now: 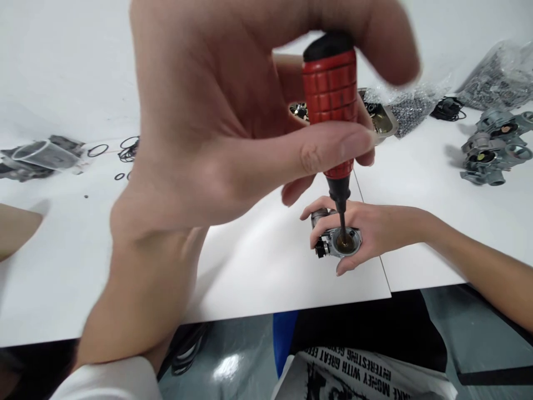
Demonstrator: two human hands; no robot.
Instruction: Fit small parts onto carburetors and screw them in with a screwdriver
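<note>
My left hand (pixel 233 128) is close to the camera, fingers closed around the red ribbed handle of a screwdriver (pixel 331 91) with a black cap. The screwdriver stands nearly upright, its shaft pointing down into the round, cup-like opening of a small metal carburetor (pixel 348 243). Whether the tip touches a screw inside cannot be made out. Resting on the white table, the carburetor is gripped by my right hand (pixel 362 225), with the fingers over its far side and the thumb at the near edge. A black fitting shows on its left side.
Several more carburetors (pixel 493 147) stand at the right. Behind are a metal tray (pixel 387 122) of small parts, clear bags of parts (pixel 503 75) and a black bundle (pixel 447 108). Black rings (pixel 97 150) and a clear container (pixel 50 155) lie left. The table's front edge (pixel 250 312) is near.
</note>
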